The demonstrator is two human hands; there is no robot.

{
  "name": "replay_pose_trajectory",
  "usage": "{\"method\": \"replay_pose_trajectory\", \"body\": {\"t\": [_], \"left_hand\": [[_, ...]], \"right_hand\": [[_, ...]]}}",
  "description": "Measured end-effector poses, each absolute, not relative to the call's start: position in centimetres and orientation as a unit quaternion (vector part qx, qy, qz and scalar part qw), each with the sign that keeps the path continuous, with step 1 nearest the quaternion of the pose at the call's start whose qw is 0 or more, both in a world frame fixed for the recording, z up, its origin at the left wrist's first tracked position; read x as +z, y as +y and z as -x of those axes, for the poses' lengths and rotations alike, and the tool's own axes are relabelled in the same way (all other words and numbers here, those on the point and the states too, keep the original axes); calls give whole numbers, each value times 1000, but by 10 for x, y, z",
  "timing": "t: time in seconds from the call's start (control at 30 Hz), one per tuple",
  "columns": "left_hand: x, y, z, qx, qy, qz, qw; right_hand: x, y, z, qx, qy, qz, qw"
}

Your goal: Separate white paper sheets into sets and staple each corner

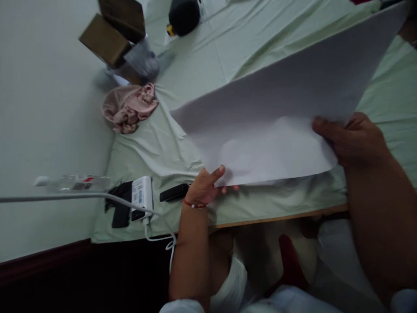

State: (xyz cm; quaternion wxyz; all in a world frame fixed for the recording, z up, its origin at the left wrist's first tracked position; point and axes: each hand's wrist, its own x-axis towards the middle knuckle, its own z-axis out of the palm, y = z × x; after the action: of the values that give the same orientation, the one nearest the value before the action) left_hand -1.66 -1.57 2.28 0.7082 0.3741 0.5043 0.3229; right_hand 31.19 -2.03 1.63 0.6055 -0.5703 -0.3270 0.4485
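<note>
A large white sheet of paper (280, 100) is held up, tilted, above a surface covered in pale green cloth (208, 56). My left hand (206, 187) pinches the sheet's near left corner, thumb on top and fingers underneath. A red thread bracelet sits on that wrist. My right hand (352, 137) grips the sheet's near right edge, thumb lying on top of the paper. The far corner of the sheet reaches to the upper right of the view.
A pink crumpled cloth (128, 108) lies at the left. Behind it stand brown cardboard boxes (112, 32) and a black round object (183, 15). Near the front edge lie a white device with a cable (142, 195), a small black item (173, 191) and a clear bottle (73, 182).
</note>
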Motion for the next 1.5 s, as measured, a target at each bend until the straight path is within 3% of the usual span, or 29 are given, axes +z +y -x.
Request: {"method": "replay_pose_trajectory", "body": {"t": [0.33,0.6,0.8,1.0,1.2,1.5], "left_hand": [[25,-18,7,367,605,-355,610],[28,-15,19,379,616,-351,595],[29,-17,21,407,599,-338,601],[32,-18,26,410,596,-334,604],[33,-18,22,410,627,-314,584],[42,-25,34,404,562,-376,616]], "right_hand": [[19,-26,-315,500,-338,574,554],[16,-25,-321,594,-394,562,419],[10,-24,-321,565,-377,571,460],[20,-29,-317,605,-398,556,407],[30,-32,-309,529,-446,606,392],[24,-44,-309,531,-433,623,378]]}}
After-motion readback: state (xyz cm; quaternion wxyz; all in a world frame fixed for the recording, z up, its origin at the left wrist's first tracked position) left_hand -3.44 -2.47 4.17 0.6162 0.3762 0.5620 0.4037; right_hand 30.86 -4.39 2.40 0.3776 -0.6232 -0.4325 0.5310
